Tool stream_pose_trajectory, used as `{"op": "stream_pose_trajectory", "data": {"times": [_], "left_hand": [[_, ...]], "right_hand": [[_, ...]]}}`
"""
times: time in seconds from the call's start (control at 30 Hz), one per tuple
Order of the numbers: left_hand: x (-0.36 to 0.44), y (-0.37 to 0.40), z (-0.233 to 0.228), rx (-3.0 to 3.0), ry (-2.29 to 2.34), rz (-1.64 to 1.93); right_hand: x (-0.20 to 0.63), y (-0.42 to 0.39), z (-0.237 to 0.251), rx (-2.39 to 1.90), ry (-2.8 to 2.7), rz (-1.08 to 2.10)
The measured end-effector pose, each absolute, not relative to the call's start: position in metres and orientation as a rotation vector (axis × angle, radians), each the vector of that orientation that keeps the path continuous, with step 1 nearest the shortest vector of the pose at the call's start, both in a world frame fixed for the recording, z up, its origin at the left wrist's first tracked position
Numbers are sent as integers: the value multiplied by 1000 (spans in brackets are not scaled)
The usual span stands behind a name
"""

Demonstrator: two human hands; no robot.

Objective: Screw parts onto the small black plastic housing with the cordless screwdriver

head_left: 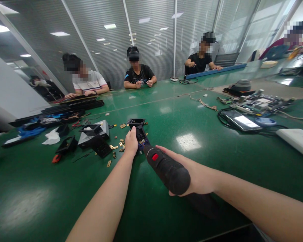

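On the green table [166, 111] the work looks mid-way: the right hand [192, 174] is wrapped around a black electric screwdriver [166, 169], its tip at a small black housing [141, 136] that the left hand [131, 143] pins down, fingers curled on its edge. Other black housings [91, 134] lie open to the left — contents too small to tell — and brass contacts [114, 147] remain loose beside them, so assembly seems unfinished.
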State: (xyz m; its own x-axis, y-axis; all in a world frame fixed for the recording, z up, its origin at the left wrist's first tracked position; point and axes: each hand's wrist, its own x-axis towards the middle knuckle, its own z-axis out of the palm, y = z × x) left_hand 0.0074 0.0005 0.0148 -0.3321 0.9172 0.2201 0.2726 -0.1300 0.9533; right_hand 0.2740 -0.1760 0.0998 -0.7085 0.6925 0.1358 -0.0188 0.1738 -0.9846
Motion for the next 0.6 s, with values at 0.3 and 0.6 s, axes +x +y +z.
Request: {"op": "stream_pose_trajectory", "data": {"times": [0.3,0.6], "left_hand": [[7,3,13,1334,1588,1490],[6,3,12,1326,1556,1509]], "right_hand": [[272,-174,96,-632,-1876,1584],[276,-173,97,-692,-1873,1622]]}}
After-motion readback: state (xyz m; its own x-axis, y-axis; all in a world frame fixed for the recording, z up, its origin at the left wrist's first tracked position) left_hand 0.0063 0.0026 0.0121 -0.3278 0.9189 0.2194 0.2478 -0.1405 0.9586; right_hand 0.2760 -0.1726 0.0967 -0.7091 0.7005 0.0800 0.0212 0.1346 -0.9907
